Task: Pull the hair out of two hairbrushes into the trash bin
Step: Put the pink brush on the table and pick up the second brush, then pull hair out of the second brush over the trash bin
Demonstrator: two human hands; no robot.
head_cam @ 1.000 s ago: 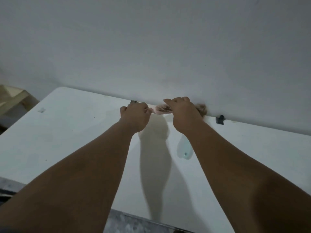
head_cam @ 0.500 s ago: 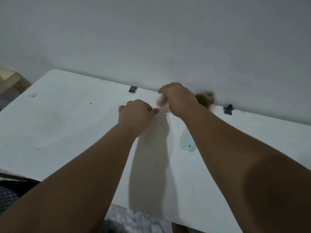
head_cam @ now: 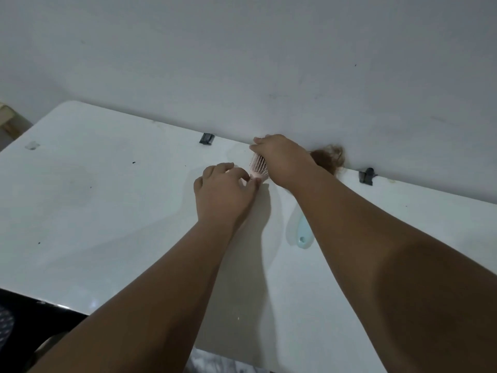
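Observation:
A pink hairbrush (head_cam: 258, 168) with pale bristles is held over the white table (head_cam: 107, 211) near the wall. My left hand (head_cam: 223, 192) pinches its near end. My right hand (head_cam: 282, 160) curls over the bristle head from the right. A clump of brown hair (head_cam: 329, 158) sticks out behind that hand, on the wall side; where it is attached is hidden. The handle of a light blue hairbrush (head_cam: 304, 235) lies on the table beside my right forearm, its head hidden by the arm. No trash bin is in view.
Two dark clips (head_cam: 206, 138) (head_cam: 367, 176) sit on the table's far edge against the grey wall. A wooden piece (head_cam: 8, 117) stands past the table's left corner. A dark chair or floor area (head_cam: 21, 319) shows at the lower left.
The pink brush has turned from lying sideways between my hands to pointing away. My right hand has shifted farther toward the wall, and more of the hair clump shows behind it.

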